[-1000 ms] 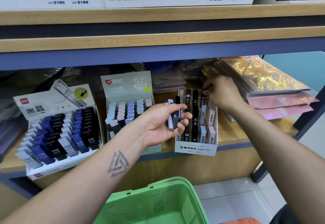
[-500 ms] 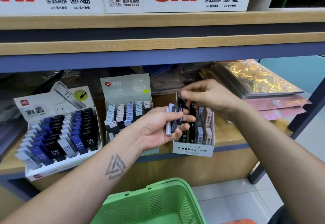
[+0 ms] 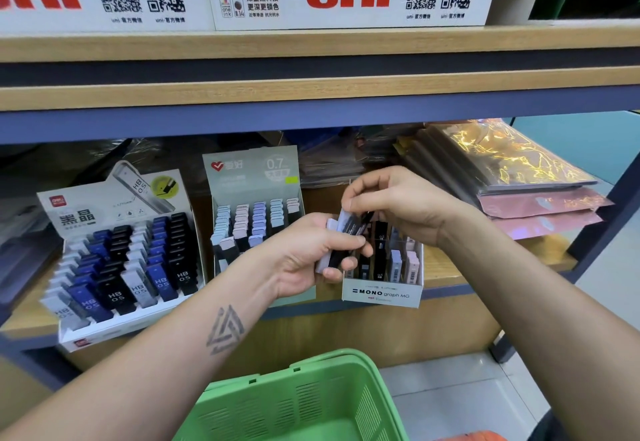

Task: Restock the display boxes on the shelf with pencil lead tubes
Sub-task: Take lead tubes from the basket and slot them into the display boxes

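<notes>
Lead tubes (image 3: 341, 241) sit bunched in my left hand (image 3: 304, 257); my right hand (image 3: 398, 203) pinches one above the MONO box (image 3: 381, 293).

left grip (image 3: 311, 253) curled, palm up; right grip (image 3: 391, 198) pinching beside its fingertips.
</notes>
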Tool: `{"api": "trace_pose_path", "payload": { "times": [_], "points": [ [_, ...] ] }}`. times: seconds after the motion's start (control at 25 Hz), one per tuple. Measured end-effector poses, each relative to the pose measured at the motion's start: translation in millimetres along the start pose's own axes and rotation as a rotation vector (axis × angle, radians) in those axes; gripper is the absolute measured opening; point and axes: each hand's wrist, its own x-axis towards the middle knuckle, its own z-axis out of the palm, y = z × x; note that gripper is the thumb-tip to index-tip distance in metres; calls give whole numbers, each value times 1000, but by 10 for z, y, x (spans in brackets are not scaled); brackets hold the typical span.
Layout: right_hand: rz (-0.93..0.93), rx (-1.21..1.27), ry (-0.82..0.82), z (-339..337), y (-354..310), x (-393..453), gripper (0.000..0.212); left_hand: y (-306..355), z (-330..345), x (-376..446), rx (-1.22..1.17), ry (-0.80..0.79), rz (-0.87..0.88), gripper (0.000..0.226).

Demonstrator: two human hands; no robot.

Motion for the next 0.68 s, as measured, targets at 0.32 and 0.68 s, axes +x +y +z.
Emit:
{"api": "trace_pose_path", "payload": {
  "times": [0.32,0.68],
  "points": [
    [-101,218,366,-306,56,-35,11,15,-35,50,-108,200,-32,11],
    [-108,84,123,-373,108,-253,34,-60,25,112,-65,273,107,18]
  ]
}}
